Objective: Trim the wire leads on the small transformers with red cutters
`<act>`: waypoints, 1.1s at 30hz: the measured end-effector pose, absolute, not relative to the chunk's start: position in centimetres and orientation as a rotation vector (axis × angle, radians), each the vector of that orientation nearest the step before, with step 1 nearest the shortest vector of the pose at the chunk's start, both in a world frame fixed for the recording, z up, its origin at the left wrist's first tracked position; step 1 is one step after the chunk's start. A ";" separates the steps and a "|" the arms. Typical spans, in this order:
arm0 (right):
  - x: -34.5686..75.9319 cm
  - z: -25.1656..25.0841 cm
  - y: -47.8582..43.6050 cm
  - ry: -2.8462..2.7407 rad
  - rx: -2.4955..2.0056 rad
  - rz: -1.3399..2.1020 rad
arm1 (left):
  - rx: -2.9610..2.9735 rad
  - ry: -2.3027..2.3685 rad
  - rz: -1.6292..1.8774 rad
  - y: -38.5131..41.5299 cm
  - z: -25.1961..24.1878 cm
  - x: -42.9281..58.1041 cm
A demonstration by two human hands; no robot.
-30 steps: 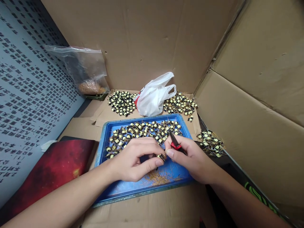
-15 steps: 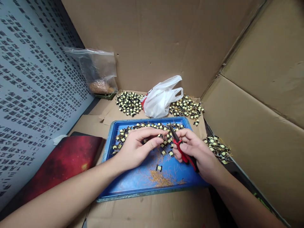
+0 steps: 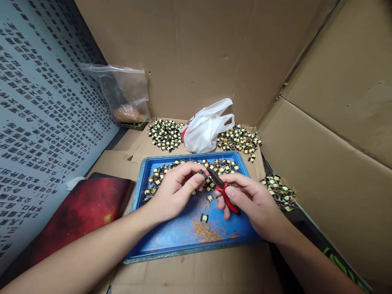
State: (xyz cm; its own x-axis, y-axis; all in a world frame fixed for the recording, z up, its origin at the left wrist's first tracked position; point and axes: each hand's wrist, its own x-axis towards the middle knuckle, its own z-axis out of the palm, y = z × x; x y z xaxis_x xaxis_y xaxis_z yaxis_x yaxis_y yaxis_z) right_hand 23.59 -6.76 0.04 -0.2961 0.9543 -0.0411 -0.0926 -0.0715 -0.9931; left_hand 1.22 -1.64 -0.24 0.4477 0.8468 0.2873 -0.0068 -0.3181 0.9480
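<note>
My left hand (image 3: 176,191) is closed, pinching a small black-and-yellow wound coil (image 3: 201,172) between thumb and fingertips; the fingers partly hide it. In my right hand (image 3: 255,200) is a pair of red-handled pliers (image 3: 227,199), gripped with the dark jaws pointing up and left. Their tip lies right by the coil; whether it touches a wire I cannot tell. Both hands are over a blue tray (image 3: 153,241). More coils with copper-coloured leads lie heaped in its far half. One lone coil (image 3: 204,219) sits near a pile of cut wire bits (image 3: 207,232).
Behind the tray, a white plastic bag (image 3: 203,130) stands between two coil heaps (image 3: 165,134) (image 3: 240,139). Another coil heap (image 3: 278,192) lies at the right. A clear zip bag (image 3: 128,98) is at back left, a red galaxy-patterned item (image 3: 88,216) at left. Cardboard walls (image 3: 190,53) enclose the space.
The pliers have moved left and their jaws now meet the area of the coil in my left hand. My right hand's lower fingers have loosened from the handles. The view has shifted slightly.
</note>
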 end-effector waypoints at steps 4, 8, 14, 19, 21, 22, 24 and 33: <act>23.8 0.3 -6.8 -1.324 -1.065 1.523 | 1.644 0.728 1.009 -1.5 -0.2 1.3; 23.8 0.3 -6.9 -1.296 -1.075 1.551 | 1.638 0.756 0.982 -1.4 -0.3 1.2; 23.9 0.1 -6.8 -1.285 -1.124 1.545 | 1.585 0.765 0.959 -1.4 -0.3 1.3; 23.8 0.2 -6.5 -1.361 -1.189 1.410 | 1.471 0.768 0.906 -1.3 -0.3 1.5; 23.7 0.3 -6.5 -1.380 -1.187 1.373 | 1.452 0.804 0.911 -1.2 -0.3 1.5; 23.6 0.3 -6.4 -1.383 -1.189 1.363 | 1.464 0.828 0.917 -1.2 -0.3 1.4; 23.5 0.3 -6.4 -1.380 -1.195 1.355 | 1.514 0.864 0.932 -1.2 -0.2 1.3; 23.6 0.0 -6.3 -1.358 -1.199 1.440 | 1.684 0.788 1.001 -0.9 -0.4 1.2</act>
State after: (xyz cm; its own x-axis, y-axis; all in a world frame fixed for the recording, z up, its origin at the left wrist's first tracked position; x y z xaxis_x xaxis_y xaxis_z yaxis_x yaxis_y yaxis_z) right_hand 23.55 -6.30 0.03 -0.2263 0.9680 -0.1084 0.0514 -0.0993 -0.9937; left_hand 1.20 -0.90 -0.36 0.4487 0.8571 0.2529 0.0442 -0.3039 0.9517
